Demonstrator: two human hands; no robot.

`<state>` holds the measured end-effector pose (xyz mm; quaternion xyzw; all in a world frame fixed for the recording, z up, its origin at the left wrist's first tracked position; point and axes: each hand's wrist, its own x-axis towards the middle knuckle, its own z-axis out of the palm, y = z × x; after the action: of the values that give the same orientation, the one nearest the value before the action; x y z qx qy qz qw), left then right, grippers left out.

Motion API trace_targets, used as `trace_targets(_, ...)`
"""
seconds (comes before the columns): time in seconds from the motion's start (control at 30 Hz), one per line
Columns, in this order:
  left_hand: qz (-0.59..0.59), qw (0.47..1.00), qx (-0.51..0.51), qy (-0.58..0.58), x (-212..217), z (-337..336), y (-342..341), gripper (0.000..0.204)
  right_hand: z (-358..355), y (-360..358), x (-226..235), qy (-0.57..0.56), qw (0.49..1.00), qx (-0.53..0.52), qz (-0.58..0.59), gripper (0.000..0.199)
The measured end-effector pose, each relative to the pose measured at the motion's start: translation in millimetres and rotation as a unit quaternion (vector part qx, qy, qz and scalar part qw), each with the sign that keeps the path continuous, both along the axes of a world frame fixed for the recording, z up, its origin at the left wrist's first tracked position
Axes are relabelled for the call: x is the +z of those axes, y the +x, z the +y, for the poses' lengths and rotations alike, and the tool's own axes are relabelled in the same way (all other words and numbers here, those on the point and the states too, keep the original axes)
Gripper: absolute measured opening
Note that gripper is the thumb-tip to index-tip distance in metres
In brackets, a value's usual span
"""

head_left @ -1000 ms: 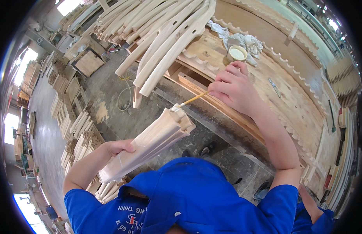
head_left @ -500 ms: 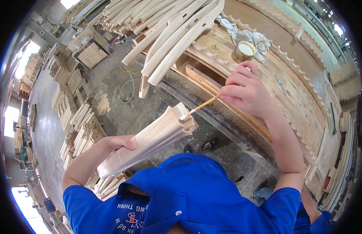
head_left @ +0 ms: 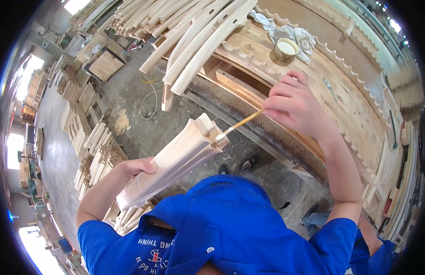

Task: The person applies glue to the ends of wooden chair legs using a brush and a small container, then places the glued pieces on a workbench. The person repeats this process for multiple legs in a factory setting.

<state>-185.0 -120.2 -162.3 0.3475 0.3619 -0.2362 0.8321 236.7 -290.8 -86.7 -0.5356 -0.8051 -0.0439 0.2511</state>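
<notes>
My left hand [head_left: 140, 167] grips a bundle of pale wooden pieces [head_left: 171, 158] from its left side, thumb on top and the other fingers hidden beneath. The bundle is tilted, its notched far end raised toward the bench. My right hand [head_left: 292, 103] pinches a thin yellowish stick [head_left: 245, 120] with a white-coated tip. That tip is at the bundle's end faces, at a hollow between the pieces. On the bench beyond my right hand stands a small cup [head_left: 286, 50] of white liquid.
A crumpled white rag [head_left: 300, 41] and a small metal blade-like tool [head_left: 330, 88] lie on the wooden bench [head_left: 313, 107]. Long shaped wooden pieces [head_left: 194, 59] overhang its left end. Wood stacks [head_left: 100, 158] line the floor at left. Another person's blue sleeve [head_left: 382, 259] shows at lower right.
The bundle's far end has risen slightly and moved left. The stick's tip has shifted slightly right and up. My head view has turned a little.
</notes>
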Motion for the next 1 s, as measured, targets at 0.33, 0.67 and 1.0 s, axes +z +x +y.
trace_targets(0.33,0.007,1.000,0.025,-0.012,-3,3,-1,0.104,10,-13,-17,-0.010,0.999,-0.017,-0.028,0.008)
trace_targets(0.67,0.020,0.999,0.044,-0.015,-6,5,-9,0.103,8,-16,-21,-0.004,0.999,0.023,-0.045,0.008)
trace_targets(1.0,0.026,0.998,0.045,-0.022,-1,5,-4,0.103,16,-24,-31,0.014,1.000,0.001,-0.027,0.007)
